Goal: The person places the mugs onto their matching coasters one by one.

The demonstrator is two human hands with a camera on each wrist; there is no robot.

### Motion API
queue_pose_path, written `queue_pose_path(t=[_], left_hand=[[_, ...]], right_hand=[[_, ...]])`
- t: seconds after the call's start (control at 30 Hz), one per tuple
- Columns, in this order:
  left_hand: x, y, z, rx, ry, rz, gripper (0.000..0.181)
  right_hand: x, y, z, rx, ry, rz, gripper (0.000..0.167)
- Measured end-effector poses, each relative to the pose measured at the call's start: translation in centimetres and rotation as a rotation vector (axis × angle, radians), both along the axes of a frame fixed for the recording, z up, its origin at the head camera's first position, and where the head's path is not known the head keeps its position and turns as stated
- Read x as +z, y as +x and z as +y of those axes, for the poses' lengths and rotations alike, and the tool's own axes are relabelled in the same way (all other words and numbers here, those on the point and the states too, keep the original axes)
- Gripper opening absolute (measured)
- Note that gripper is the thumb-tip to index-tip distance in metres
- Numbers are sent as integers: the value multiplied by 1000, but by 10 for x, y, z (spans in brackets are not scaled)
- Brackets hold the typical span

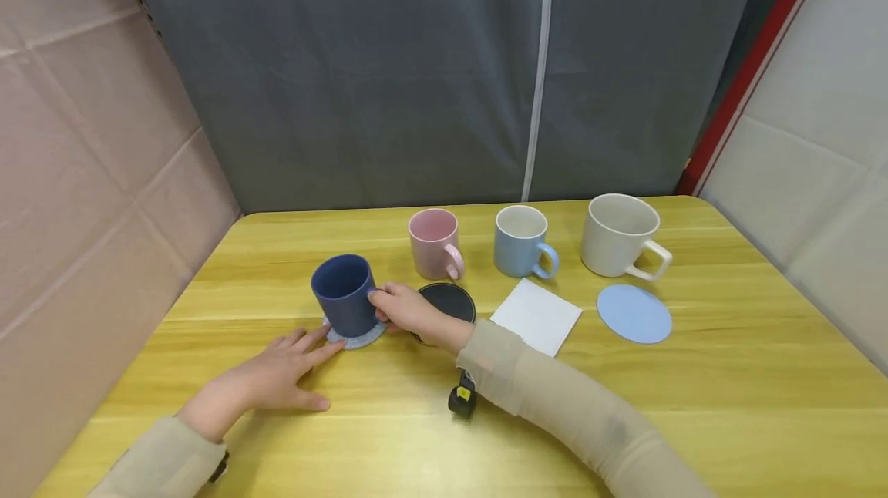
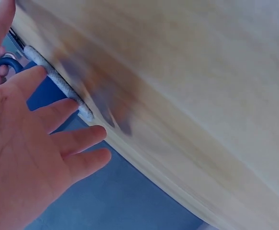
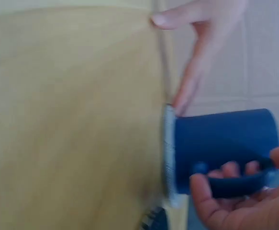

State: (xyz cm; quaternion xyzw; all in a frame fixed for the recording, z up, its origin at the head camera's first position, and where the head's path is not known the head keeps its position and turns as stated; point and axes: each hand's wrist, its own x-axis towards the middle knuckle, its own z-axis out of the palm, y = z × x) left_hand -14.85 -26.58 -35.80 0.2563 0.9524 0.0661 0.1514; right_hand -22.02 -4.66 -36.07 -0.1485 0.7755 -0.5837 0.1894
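Note:
A dark blue mug point(image 1: 344, 301) stands upright on a round grey-blue coaster point(image 1: 357, 340), which also shows beneath the mug point(image 3: 220, 143) in the right wrist view. My right hand point(image 1: 415, 311) grips the mug's handle, fingers curled round it point(image 3: 247, 208). Spread and fairly straight, the fingers of my left hand point(image 1: 267, 378) touch the coaster's near-left edge; the left wrist view shows that palm point(image 2: 29, 153) with its fingertips at the coaster point(image 2: 58, 81).
Behind stand a pink mug point(image 1: 433, 245), a light blue mug point(image 1: 516, 247) and a large white mug point(image 1: 613, 240). A black coaster point(image 1: 449, 301) lies partly under my right forearm. Right of it are a white square coaster point(image 1: 537, 315) and a pale blue round coaster point(image 1: 634, 314).

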Motion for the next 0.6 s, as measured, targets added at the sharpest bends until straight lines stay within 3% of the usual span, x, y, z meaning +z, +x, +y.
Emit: queue_pose_path(t=[0.07, 0.17, 0.33, 0.47, 0.6], left_hand=[[0, 1, 1, -13, -8, 20, 83], [2, 5, 5, -30, -14, 45, 82], [8, 16, 17, -38, -11, 48, 81], [13, 23, 33, -68, 10, 38, 79], [13, 27, 51, -101, 23, 85, 75]], right_hand=[[7, -1, 9, 11, 37, 39, 24], [19, -3, 26, 1, 87, 164, 28], [31, -8, 53, -87, 63, 329, 26], [36, -12, 69, -198, -7, 355, 26], [38, -16, 82, -281, -39, 352, 27]])
